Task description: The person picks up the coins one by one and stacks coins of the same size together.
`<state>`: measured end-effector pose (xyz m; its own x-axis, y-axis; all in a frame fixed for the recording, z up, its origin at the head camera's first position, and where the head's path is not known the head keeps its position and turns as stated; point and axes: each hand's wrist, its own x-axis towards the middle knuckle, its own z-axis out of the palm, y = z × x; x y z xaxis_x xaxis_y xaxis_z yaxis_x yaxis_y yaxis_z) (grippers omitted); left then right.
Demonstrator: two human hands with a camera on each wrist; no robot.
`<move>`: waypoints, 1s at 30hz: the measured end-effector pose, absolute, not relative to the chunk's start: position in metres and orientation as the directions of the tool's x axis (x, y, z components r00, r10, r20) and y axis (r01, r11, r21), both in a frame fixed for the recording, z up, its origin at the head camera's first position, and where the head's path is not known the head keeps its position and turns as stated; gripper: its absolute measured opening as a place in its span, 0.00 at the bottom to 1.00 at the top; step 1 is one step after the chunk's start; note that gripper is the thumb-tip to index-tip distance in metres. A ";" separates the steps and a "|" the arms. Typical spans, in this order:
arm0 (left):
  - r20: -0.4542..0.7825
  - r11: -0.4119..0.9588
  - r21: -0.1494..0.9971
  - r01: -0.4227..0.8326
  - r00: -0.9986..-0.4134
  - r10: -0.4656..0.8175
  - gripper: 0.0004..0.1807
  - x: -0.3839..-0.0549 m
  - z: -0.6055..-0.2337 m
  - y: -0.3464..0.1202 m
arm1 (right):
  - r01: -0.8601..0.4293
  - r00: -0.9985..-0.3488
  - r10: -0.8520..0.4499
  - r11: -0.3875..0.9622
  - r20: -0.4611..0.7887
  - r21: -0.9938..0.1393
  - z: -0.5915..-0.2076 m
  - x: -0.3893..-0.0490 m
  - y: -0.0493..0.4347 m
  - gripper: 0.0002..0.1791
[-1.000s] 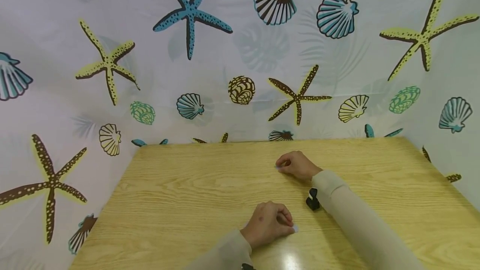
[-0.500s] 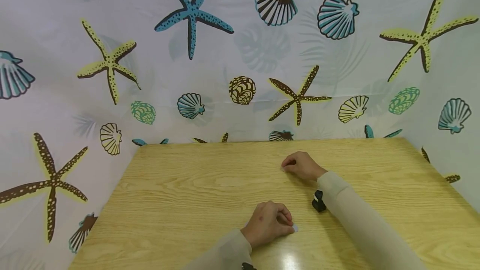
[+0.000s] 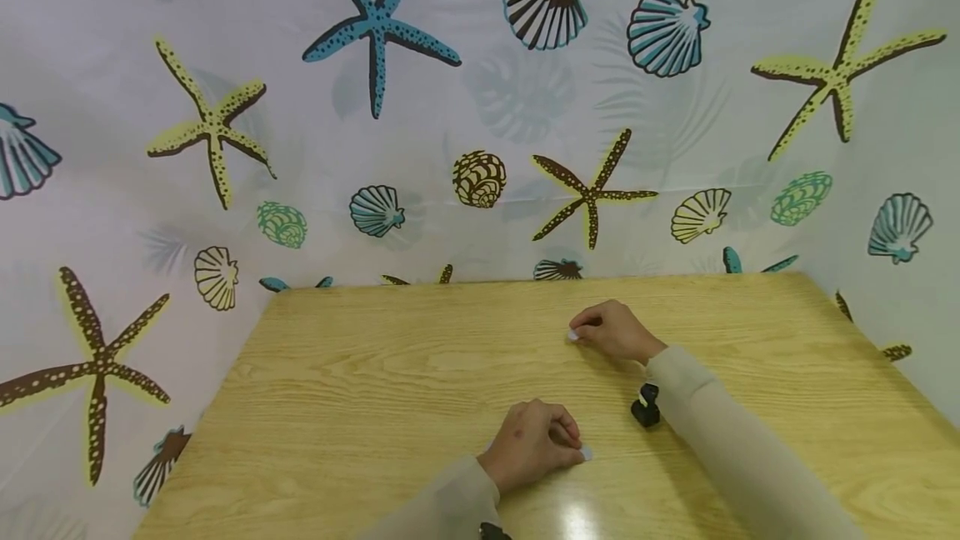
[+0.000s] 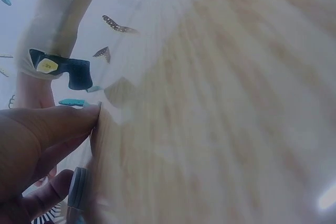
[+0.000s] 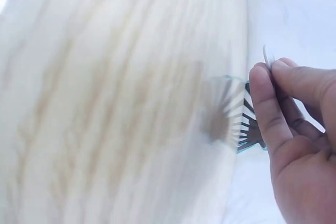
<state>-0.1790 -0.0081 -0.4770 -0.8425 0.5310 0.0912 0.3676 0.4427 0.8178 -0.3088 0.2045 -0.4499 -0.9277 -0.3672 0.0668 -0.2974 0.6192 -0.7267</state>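
Observation:
In the head view my left hand (image 3: 527, 447) rests low over the wooden table (image 3: 360, 373), pinching a small, thin whitish piece (image 3: 587, 454) between thumb and finger. The left wrist view shows a short grey-blue stack of thin flat pieces (image 4: 79, 188) by its lower fingers; whether those fingers hold it, I cannot tell. Farther back and to the right, my right hand (image 3: 615, 332) pinches another small whitish piece (image 3: 573, 335). That thin piece (image 5: 268, 56) appears nearly edge-on between thumb and fingertip in the right wrist view. Its exact kind is too small to tell.
A white cloth (image 3: 420, 248) printed with starfish and shells hangs behind the table and at both sides. A black wrist camera (image 3: 646, 407) sits at the right cuff. Light glares off the table near its front (image 3: 577, 519).
My right hand has shifted a little to the right along the table with its piece, whose pale face shows more now. The left hand has stayed in place.

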 end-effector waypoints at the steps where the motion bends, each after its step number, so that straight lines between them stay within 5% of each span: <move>1: 0.091 0.440 0.820 0.367 -0.842 0.532 0.10 -0.179 -0.477 -0.008 | -0.287 -0.929 -0.364 0.612 0.059 -0.737 -0.449 -0.308 0.205 0.09; 30: 0.079 0.453 0.814 0.364 -0.841 0.535 0.09 -0.179 -0.477 -0.008 | -0.232 -0.930 -0.367 0.582 0.003 -0.779 -0.434 -0.281 0.219 0.10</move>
<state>-0.1787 -0.0084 -0.4768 -0.8415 0.5345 0.0787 0.3641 0.4534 0.8135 -0.2812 0.2187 -0.4339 -0.9301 -0.3673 0.0027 -0.2323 0.5824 -0.7790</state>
